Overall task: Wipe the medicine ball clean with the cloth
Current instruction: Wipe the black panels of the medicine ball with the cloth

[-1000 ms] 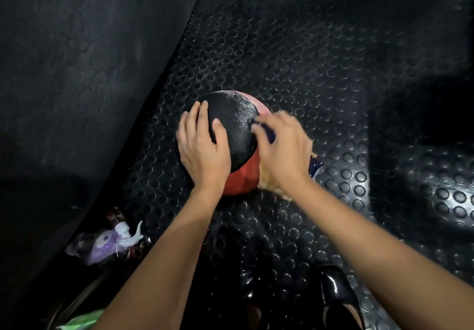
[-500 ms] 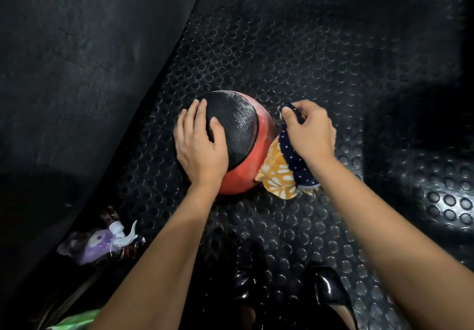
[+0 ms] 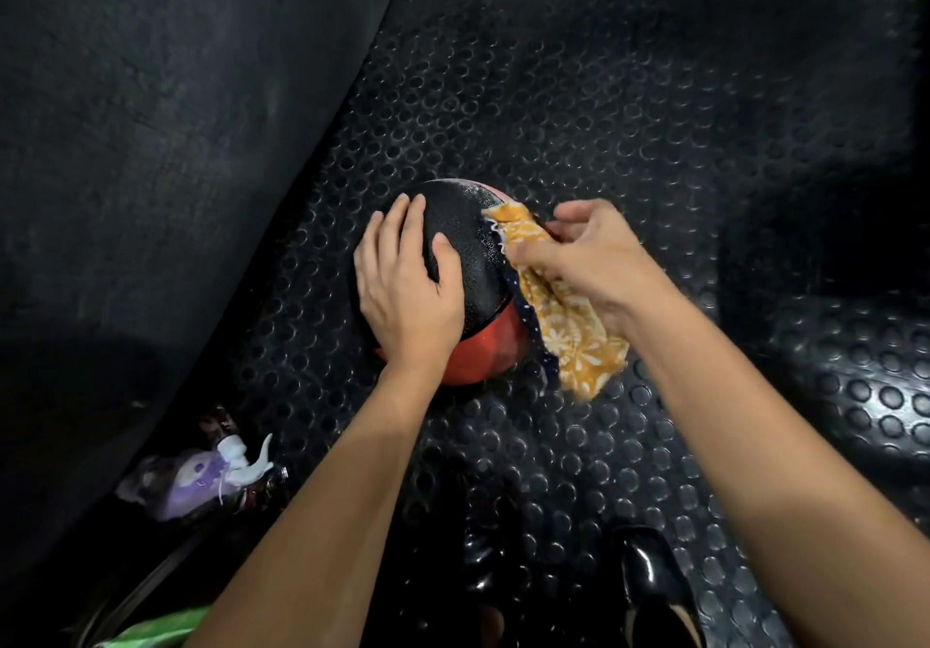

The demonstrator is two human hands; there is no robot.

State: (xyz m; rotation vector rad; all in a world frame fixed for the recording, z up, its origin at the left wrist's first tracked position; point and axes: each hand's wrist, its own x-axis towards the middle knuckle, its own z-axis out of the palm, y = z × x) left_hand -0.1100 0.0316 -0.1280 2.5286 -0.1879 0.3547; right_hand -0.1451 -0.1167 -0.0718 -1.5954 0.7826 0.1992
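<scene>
A black and red medicine ball [image 3: 470, 265] sits on the studded black rubber floor mat [image 3: 578, 119]. My left hand [image 3: 405, 290] lies flat on the ball's left side, fingers spread over the black panel, holding it steady. My right hand [image 3: 586, 250] grips an orange patterned cloth [image 3: 568, 325] with a dark dotted border and presses it against the ball's upper right side. The lower part of the cloth hangs down past the ball toward the mat.
A purple spray bottle [image 3: 201, 479] with a white trigger lies on the floor at lower left, near something green [image 3: 156, 630]. A dark wall [image 3: 151, 119] rises on the left. Shiny black shoes [image 3: 649, 582] show at the bottom edge.
My right hand has lifted the cloth from the ball's lower right side up onto its upper right part, with the orange side now showing. My left hand has stayed on the ball.
</scene>
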